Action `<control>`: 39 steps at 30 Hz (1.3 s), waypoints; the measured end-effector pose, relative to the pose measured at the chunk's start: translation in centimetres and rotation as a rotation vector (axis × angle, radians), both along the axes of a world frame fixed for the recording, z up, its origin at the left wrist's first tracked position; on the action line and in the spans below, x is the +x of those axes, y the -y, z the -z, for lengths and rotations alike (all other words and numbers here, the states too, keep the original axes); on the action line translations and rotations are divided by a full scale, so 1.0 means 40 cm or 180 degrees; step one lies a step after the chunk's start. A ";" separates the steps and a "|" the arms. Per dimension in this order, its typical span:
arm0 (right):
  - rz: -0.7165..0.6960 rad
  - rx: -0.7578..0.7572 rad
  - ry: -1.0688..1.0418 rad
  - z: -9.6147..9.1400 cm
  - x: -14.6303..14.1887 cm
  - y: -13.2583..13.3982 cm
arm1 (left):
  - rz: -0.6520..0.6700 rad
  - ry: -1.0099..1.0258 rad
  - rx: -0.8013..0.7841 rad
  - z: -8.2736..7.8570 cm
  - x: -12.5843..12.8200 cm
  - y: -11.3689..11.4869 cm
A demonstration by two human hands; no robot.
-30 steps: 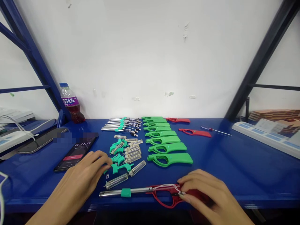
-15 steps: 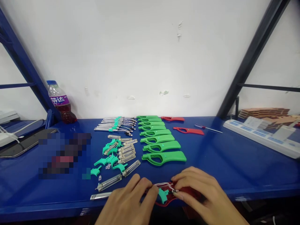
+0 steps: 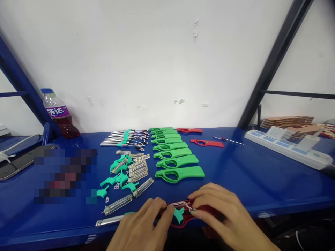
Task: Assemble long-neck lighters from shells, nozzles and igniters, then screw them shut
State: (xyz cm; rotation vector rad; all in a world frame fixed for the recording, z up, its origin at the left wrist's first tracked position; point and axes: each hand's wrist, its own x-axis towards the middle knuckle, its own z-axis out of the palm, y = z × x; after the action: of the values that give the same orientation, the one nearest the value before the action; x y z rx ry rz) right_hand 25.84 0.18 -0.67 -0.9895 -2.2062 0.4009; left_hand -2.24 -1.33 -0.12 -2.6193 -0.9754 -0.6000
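At the table's front edge, a red gas lighter casing (image 3: 187, 221) lies between both hands. My left hand (image 3: 142, 223) is closed round its left end, where a silver metal tube (image 3: 108, 221) sticks out to the left. My right hand (image 3: 222, 211) grips the right part, thumb and fingertips at a small dark piece on the end of white wires (image 3: 181, 203). Inside the casing sits a teal trigger (image 3: 179, 215). My fingers hide much of the casing. Clear fuel tanks (image 3: 117, 205) lie just beyond my left hand.
Green lighter casings (image 3: 183, 173) form a column mid-table, with two red casings (image 3: 209, 143) and a screwdriver (image 3: 229, 140) to their right. Metal tubes with wires (image 3: 117, 139) and loose teal triggers (image 3: 108, 181) lie left. A drink bottle (image 3: 60, 115) stands back left, a power strip (image 3: 285, 148) right.
The view has shifted slightly, so the table things appear a little further left. Both hands keep their grip on the red casing, with the right fingertips still at the wire end.
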 end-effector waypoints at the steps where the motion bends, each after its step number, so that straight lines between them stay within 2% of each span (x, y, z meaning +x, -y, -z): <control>1: 0.0001 -0.0009 -0.0008 0.000 0.000 0.000 | 0.0011 0.0015 0.0006 0.001 0.004 -0.001; 21: 0.0037 0.0023 -0.0096 -0.001 -0.005 0.002 | 0.0012 0.0487 -0.0347 0.016 0.017 -0.015; 27: 0.0076 0.0020 -0.0058 0.000 -0.006 0.004 | 0.0040 0.0511 -0.0340 0.021 0.024 -0.018; 34: 0.0132 0.0059 0.0020 0.004 -0.004 0.004 | 0.0139 0.0834 -0.0317 0.029 0.028 -0.024; 39: 0.0109 0.0105 0.0021 0.001 -0.005 0.003 | 0.0173 0.0710 -0.0279 0.025 0.027 -0.026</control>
State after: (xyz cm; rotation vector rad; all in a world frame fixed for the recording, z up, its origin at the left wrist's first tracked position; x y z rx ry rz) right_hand 25.62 0.04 -0.70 -1.0107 -2.1917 0.3450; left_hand -1.16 -0.28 -1.11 -2.7064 -1.0173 -0.8981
